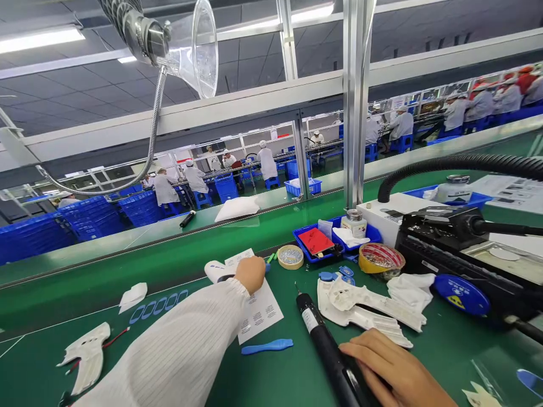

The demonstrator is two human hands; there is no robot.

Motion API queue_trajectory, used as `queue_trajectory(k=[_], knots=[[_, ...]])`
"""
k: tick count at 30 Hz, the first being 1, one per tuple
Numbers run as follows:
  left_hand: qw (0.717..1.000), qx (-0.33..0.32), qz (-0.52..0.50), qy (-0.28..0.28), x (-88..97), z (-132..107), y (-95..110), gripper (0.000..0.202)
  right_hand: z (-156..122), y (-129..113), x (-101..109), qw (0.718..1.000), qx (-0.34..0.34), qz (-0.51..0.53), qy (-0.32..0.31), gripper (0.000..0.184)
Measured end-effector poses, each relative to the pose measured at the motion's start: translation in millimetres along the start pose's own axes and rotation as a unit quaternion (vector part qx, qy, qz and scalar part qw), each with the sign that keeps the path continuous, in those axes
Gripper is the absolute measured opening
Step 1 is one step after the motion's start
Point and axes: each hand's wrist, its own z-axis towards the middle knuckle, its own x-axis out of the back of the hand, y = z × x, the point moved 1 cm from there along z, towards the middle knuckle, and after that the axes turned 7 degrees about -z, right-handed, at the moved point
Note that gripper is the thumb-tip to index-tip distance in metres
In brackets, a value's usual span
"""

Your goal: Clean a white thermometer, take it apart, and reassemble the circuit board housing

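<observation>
My left hand (251,273) reaches forward in a white ribbed sleeve and is closed on a white plastic part (215,271) at the far edge of a printed sheet (258,308). My right hand (392,370) lies near the front edge with its fingers wrapped on a black electric screwdriver (322,342), whose tip points away from me. Just right of the screwdriver lie white plastic housing shells (365,308). A small blue plastic piece (267,346) rests on the green mat below the sheet.
A blue tray (311,246) with a red pad and a jar, a tape roll (291,256) and a bowl of screws (382,260) stand behind. A black machine (462,249) with a hose fills the right. Another white shell (87,353) lies left. Workers sit at benches beyond.
</observation>
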Motion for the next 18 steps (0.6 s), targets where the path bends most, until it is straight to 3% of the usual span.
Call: queue_trajectory(k=[3,7,9,12,14,18], knots=[[1.0,0.013,0.018,-0.02,9.5,-34,-11,0.02,-2,2,-2,1.0,-0.006,-0.004,0.006,0.025],[1.0,0.01,-0.009,-0.004,18.5,-105,-26,0.02,-4,2,0,0.999,0.006,-0.008,0.052,0.022],[0.999,-0.001,-0.034,0.019,12.6,-145,-33,0.023,1,-3,4,0.997,0.019,-0.016,0.075,0.021],[0.992,-0.075,-0.067,0.07,-9.9,-200,-41,0.019,21,-22,8,0.997,0.038,-0.01,0.059,0.02],[0.987,-0.122,-0.067,0.077,-27.6,-225,-43,0.013,43,-42,4,0.999,0.048,0.008,-0.006,0.021],[0.98,-0.152,-0.034,0.12,-51.0,-249,-39,0.016,90,-74,-32,0.968,0.015,-0.022,-0.248,0.022]])
